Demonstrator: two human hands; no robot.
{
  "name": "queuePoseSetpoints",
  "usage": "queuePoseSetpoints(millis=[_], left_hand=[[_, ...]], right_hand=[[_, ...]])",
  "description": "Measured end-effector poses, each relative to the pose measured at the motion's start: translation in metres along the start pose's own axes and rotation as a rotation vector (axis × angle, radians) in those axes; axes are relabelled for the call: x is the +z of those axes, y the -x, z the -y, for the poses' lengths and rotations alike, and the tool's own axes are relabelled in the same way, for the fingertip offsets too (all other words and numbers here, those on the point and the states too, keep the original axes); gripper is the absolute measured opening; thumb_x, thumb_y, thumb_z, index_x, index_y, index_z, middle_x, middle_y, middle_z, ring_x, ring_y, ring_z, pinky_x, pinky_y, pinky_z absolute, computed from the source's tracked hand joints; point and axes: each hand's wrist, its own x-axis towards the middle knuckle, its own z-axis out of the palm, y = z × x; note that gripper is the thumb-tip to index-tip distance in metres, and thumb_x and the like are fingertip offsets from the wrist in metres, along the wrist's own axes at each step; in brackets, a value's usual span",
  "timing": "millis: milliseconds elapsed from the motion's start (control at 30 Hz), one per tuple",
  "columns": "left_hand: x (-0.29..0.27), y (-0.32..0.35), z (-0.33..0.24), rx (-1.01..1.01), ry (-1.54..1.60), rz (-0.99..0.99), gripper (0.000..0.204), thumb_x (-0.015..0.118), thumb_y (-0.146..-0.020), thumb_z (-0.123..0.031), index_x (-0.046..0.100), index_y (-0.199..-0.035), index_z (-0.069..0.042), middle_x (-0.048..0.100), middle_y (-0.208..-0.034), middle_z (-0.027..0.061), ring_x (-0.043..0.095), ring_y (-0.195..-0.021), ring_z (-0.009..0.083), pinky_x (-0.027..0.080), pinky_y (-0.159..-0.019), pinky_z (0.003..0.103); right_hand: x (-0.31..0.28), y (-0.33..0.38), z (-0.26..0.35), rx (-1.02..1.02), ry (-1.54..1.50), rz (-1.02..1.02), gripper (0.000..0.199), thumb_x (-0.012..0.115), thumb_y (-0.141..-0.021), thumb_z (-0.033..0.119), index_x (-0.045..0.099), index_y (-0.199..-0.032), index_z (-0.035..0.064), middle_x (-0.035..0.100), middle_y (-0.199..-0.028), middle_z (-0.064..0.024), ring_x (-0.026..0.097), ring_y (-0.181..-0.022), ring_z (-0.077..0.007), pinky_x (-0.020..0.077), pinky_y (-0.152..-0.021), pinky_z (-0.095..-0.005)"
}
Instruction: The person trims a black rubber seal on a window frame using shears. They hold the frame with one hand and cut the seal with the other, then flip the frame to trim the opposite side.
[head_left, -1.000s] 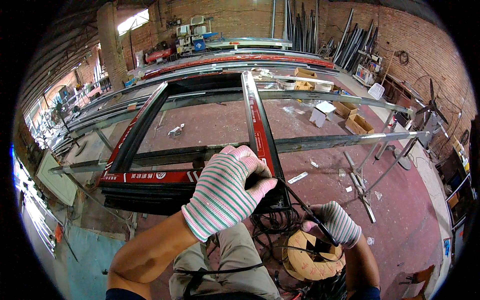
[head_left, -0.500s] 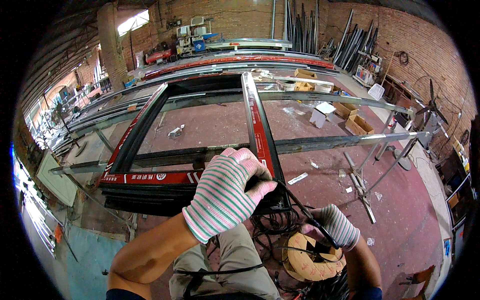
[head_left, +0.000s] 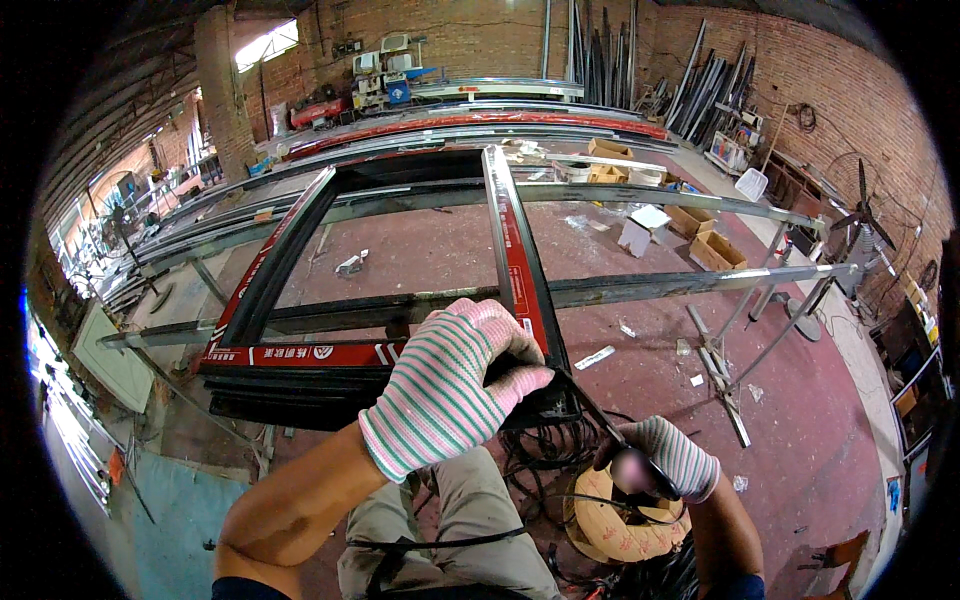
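Note:
A stack of black window frames [head_left: 515, 255] with red protective film on its faces lies in front of me. At its near right corner, my left hand [head_left: 445, 385], in a pink, white and green striped glove, pinches a thin black sealing strip [head_left: 590, 400] against the edge. From there the strip slants down to the right, to my right hand [head_left: 665, 455] in a similar glove. Its fingers close round the strip, away from the frames. The left fingertips partly hide where the strip meets the corner.
Steel rails [head_left: 700, 282] on legs support the frames. Below my right hand sits a round cardboard coil [head_left: 590, 525] beside tangled black strip. Open cardboard boxes [head_left: 718, 250] stand on the floor at right, near a black-bladed fan [head_left: 865, 215]. Long metal profiles lie at the back.
My right hand's fingers have shifted round the strip, and the stretch between my hands hangs at a slightly steeper slant. My left hand stays at the corner almost unmoved.

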Motion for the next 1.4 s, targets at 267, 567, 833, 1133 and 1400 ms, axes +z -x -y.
queuePoseSetpoints(millis=[267, 567, 833, 1133, 1400], left_hand=[[0.001, 0.0, 0.003, 0.009, 0.024, -0.002, 0.02, 0.086, -0.079, -0.018, 0.07, -0.085, -0.008, 0.066, -0.084, 0.007, 0.064, -0.083, 0.0268, 0.051, -0.08, 0.039], [0.0, 0.0, 0.004, 0.007, 0.008, 0.03, 0.019, 0.084, -0.08, -0.02, 0.07, -0.084, -0.009, 0.067, -0.084, 0.006, 0.064, -0.085, 0.0268, 0.05, -0.084, 0.039], [-0.004, -0.001, 0.001, 0.043, 0.046, 0.064, 0.019, 0.085, -0.08, -0.022, 0.071, -0.085, -0.009, 0.067, -0.085, 0.0049, 0.064, -0.087, 0.0266, 0.05, -0.084, 0.039], [-0.003, 0.001, 0.002, 0.061, 0.055, 0.047, 0.018, 0.085, -0.079, -0.019, 0.071, -0.087, -0.009, 0.067, -0.087, 0.0054, 0.063, -0.091, 0.0269, 0.05, -0.084, 0.039], [0.008, -0.001, -0.007, 0.033, -0.185, -0.034, 0.018, 0.084, -0.078, -0.016, 0.072, -0.088, -0.008, 0.066, -0.089, 0.0093, 0.062, -0.091, 0.03, 0.05, -0.084, 0.042]], right_hand=[[-0.003, 0.002, 0.0, -0.049, 0.069, 0.008, 0.039, 0.073, -0.07, 0.023, 0.073, -0.103, 0.0025, 0.076, -0.097, -0.0096, 0.071, -0.092, -0.0199, 0.0547, -0.087, -0.0354], [0.0, 0.004, -0.003, -0.024, 0.087, -0.025, 0.033, 0.077, -0.076, 0.025, 0.074, -0.098, 0.001, 0.076, -0.087, -0.0111, 0.073, -0.081, -0.0207, 0.0583, -0.079, -0.0353], [0.009, 0.007, -0.013, -0.121, 0.073, -0.03, 0.034, 0.076, -0.079, 0.031, 0.074, -0.094, 0.001, 0.075, -0.084, -0.0105, 0.073, -0.077, -0.02, 0.0575, -0.074, -0.0339], [0.02, 0.014, -0.031, -0.105, -0.265, -0.268, 0.036, 0.074, -0.085, 0.034, 0.073, -0.092, -0.0013, 0.066, -0.066, -0.004, 0.064, -0.058, -0.0137, 0.0507, -0.057, -0.0292], [0.032, 0.019, -0.036, -0.085, -0.382, -0.323, 0.025, 0.073, -0.087, 0.021, 0.074, -0.093, -0.0033, 0.062, -0.061, -0.0024, 0.061, -0.053, -0.011, 0.0465, -0.049, -0.0252]])
